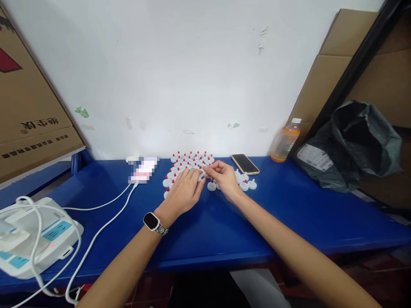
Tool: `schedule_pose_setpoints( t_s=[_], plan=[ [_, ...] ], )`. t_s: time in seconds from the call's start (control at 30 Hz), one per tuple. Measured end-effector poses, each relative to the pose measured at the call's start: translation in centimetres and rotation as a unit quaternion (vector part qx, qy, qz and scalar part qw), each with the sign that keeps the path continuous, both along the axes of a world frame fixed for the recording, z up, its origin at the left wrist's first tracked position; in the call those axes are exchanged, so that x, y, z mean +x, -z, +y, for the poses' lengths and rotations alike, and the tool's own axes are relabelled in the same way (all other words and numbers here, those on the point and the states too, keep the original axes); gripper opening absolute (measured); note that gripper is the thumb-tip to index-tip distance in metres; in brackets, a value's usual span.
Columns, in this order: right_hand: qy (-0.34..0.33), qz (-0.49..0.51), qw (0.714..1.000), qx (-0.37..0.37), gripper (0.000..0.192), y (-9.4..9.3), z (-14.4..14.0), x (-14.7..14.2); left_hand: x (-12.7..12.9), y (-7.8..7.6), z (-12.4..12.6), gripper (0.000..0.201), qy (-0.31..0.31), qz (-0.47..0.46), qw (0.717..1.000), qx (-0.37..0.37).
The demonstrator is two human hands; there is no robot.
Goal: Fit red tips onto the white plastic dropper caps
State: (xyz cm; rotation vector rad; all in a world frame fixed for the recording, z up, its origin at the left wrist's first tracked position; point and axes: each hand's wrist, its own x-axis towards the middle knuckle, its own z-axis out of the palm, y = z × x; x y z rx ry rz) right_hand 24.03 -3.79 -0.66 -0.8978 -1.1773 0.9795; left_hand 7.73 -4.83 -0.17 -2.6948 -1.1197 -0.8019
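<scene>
Many small white round caps with red tips (190, 160) stand in rows on the blue table (205, 222) near the wall. My left hand (183, 191), with a smartwatch on its wrist, and my right hand (224, 179) meet fingertip to fingertip over the front of the rows. Together they pinch one small white cap piece (203, 174) between them. A few loose white caps (246, 184) lie just right of my right hand, and one lies below the fingertips.
A phone (245, 164) lies face up behind the loose caps. An orange drink bottle (285, 141) and a black plastic bag (349, 145) sit at the right. A white power strip (35, 235) with cables sits front left. Cardboard boxes flank both sides.
</scene>
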Motion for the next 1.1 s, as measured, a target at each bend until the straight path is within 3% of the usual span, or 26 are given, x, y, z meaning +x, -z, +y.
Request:
schedule_pose_setpoints(
  t_s=[0.17,0.4,0.63,0.73,0.83,0.97,1.03,1.1],
  plan=[
    [0.004,-0.017,0.999,0.029,0.043,0.1,-0.5,-0.3,0.0,0.4,0.1,0.026,-0.002,-0.020,1.000,0.001],
    [0.070,-0.016,0.996,0.055,0.042,0.1,-1.3,-1.9,0.4,0.4,0.0,0.026,0.014,-0.088,0.996,-0.027],
    [-0.009,-0.045,0.998,0.050,0.034,-0.1,-0.4,-0.6,-0.2,0.6,0.7,0.040,0.008,-0.092,0.995,-0.032],
    [0.017,-0.126,0.990,0.062,0.027,0.0,0.3,0.8,-1.0,0.7,1.2,0.048,-0.010,-0.079,0.997,-0.015],
    [0.053,-0.277,0.954,0.098,0.014,0.0,0.7,1.7,-1.8,0.4,1.5,0.036,-0.037,-0.061,0.997,-0.006],
    [0.044,-0.486,0.863,0.132,0.007,0.1,1.2,1.7,-2.1,0.3,1.6,0.027,-0.042,-0.046,0.998,-0.008],
    [0.055,-0.537,0.831,0.132,0.005,0.2,1.4,1.6,-2.0,0.4,1.6,0.025,-0.034,-0.040,0.999,-0.008],
    [0.071,-0.547,0.825,0.125,0.003,0.2,1.3,1.6,-1.6,0.5,1.6,0.023,-0.025,-0.035,0.999,-0.009]
  ],
)
